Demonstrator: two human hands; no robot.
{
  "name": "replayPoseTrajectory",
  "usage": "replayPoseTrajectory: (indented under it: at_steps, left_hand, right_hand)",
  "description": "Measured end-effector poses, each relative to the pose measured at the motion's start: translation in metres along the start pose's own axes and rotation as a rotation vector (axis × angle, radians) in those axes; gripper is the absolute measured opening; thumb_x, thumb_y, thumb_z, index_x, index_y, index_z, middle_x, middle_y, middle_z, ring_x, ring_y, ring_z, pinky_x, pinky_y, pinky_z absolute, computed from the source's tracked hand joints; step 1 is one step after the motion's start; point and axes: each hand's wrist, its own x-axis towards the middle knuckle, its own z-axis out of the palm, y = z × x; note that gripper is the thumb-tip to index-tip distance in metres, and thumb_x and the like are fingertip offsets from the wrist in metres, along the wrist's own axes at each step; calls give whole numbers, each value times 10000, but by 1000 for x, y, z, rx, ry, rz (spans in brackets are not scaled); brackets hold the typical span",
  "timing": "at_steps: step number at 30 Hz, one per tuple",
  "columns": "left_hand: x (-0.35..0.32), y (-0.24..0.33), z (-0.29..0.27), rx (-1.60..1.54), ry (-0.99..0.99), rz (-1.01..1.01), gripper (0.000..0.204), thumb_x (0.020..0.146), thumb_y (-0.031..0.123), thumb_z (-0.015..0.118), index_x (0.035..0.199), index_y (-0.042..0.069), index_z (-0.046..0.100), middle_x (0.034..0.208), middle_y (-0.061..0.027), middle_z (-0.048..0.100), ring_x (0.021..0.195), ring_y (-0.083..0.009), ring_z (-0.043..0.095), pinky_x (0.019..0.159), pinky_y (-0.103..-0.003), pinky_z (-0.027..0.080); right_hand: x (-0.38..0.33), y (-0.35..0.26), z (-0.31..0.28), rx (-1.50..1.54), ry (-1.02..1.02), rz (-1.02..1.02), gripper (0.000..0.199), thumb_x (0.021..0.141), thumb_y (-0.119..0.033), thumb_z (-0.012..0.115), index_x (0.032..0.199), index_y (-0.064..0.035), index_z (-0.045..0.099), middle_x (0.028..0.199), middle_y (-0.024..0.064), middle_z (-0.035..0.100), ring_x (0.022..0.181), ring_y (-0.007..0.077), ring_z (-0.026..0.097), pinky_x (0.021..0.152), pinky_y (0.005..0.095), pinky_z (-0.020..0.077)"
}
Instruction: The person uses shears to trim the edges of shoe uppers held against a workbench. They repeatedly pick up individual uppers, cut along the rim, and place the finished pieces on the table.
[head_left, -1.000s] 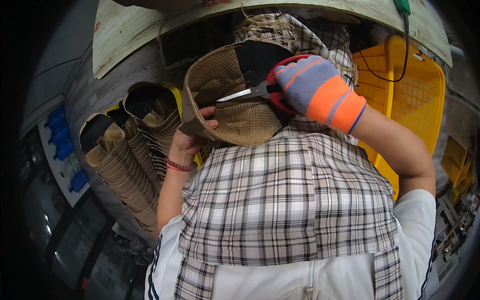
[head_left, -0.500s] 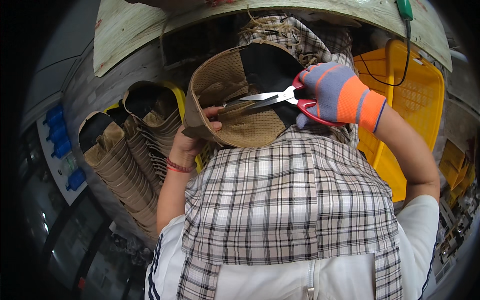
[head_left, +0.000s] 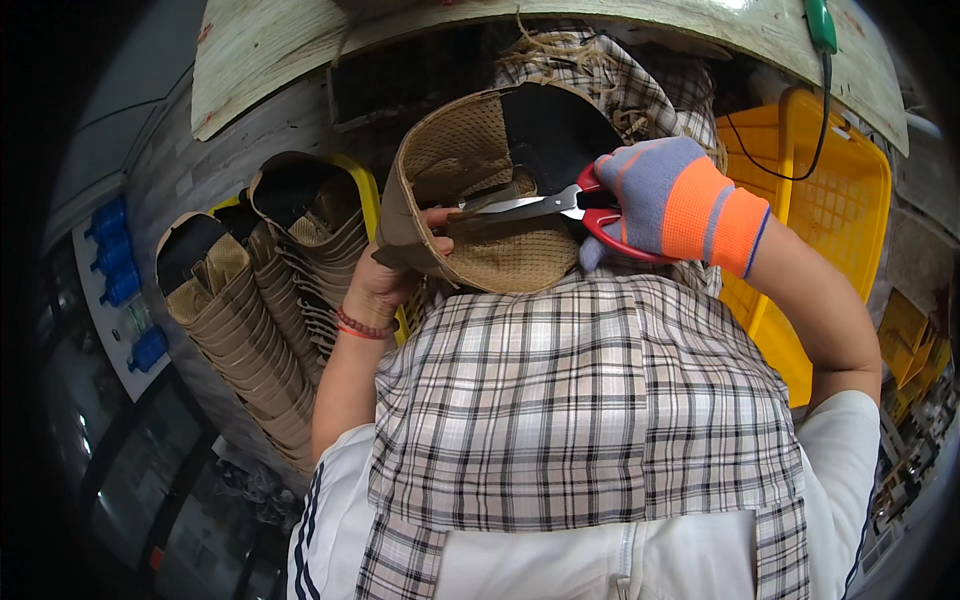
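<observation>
In front of my lap is a tan piece lined with mesh, with a black panel on its far right side; it looks like a shoe upper (head_left: 450,150). Bare, my left hand (head_left: 395,275) grips its left edge, with fingertips curled inside the opening. My right hand (head_left: 665,200), in a grey and orange knit glove, is closed round the red handles of a pair of scissors (head_left: 540,207). The blades reach into the upper, nearly together, with their tips beside my left fingertips. What lies at the tips is too small to make out.
Nested stacks of similar uppers (head_left: 245,335) stand at the left, partly in a yellow crate (head_left: 355,185). A larger yellow basket (head_left: 870,215) is at the right. Ahead runs a pale worktop edge (head_left: 270,75), with a green tool (head_left: 822,28) and its cord hanging down.
The scissor blades have come closer together, and my right hand has tightened on the handles. The upper and both hands have shifted only slightly.
</observation>
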Motion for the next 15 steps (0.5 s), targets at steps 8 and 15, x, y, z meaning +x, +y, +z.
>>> replayPoseTrajectory:
  at_steps: [8,15]
  left_hand:
    - [4,-6,-14,-65,-30,-28,423,735,-51,765,1144,-16,662,1126,-127,676,991,-206,666,879,-326,576]
    - [0,1,2,8,-53,-16,381,780,0,747,1149,-22,653,1150,-115,664,1014,-203,654,876,-316,570]
  right_hand:
    - [12,-22,-9,92,-9,-25,403,786,-422,727,976,-67,699,829,132,696,766,295,686,661,363,546]
    - [15,-25,-14,50,-112,4,375,815,-395,701,1037,-93,704,799,115,707,735,293,694,647,363,547]
